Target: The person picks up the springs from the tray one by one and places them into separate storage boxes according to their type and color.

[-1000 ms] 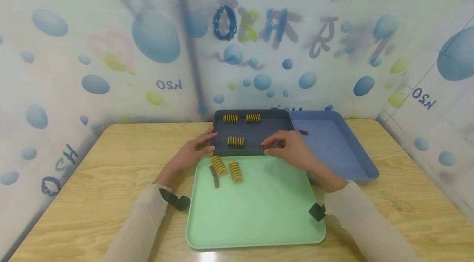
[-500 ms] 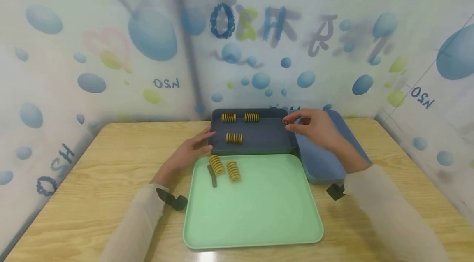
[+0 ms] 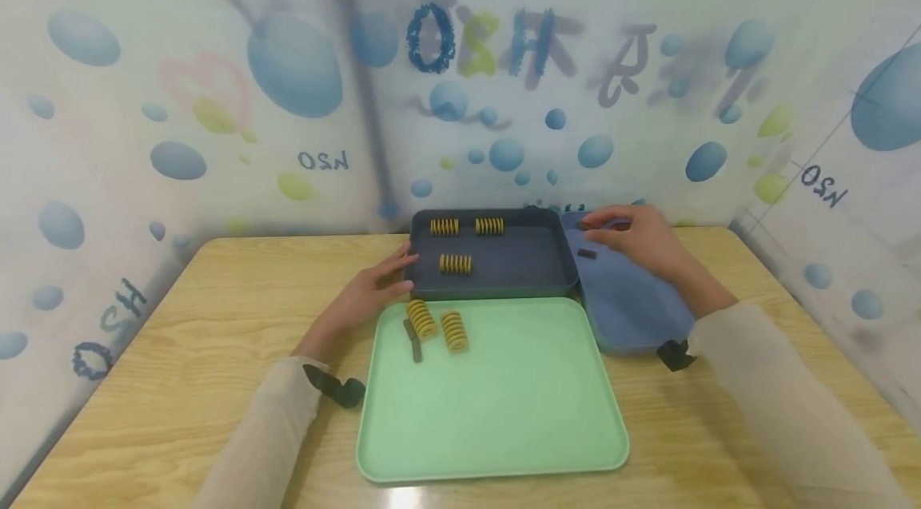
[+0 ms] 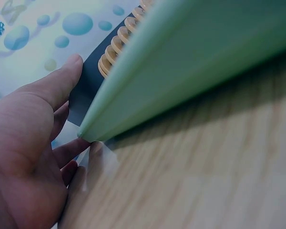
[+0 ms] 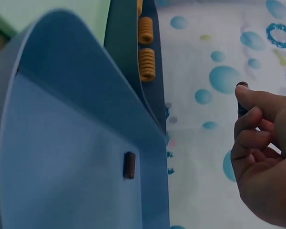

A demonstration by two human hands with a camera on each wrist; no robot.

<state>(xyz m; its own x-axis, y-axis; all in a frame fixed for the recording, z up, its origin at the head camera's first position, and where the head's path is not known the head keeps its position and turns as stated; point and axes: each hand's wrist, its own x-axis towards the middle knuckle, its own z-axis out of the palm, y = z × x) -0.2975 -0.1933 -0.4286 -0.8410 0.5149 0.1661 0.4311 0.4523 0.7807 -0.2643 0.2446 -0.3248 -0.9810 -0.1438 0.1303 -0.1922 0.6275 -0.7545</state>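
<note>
My right hand (image 3: 647, 245) pinches a small dark brown spring (image 5: 242, 95) between thumb and fingertips, above the back left corner of the blue tray (image 3: 640, 317). Another dark brown spring (image 5: 129, 165) lies on that tray's floor. My left hand (image 3: 367, 297) touches the left end of the dark tray (image 3: 514, 265) with extended fingers and holds nothing. Inside the dark tray are three yellow springs, two at the back (image 3: 444, 228) and one nearer the front (image 3: 455, 264).
A light green tray (image 3: 496, 405) lies in front of the dark one. At its back left are two yellow springs (image 3: 454, 331) and slim dark grey-brown pieces (image 3: 413, 340). The wooden table (image 3: 216, 317) meets a patterned wall (image 3: 309, 189) at the back.
My right hand has lifted the small brown spring from the dark tray's front right and carried it right and back over the blue tray. The left hand has stayed in place.
</note>
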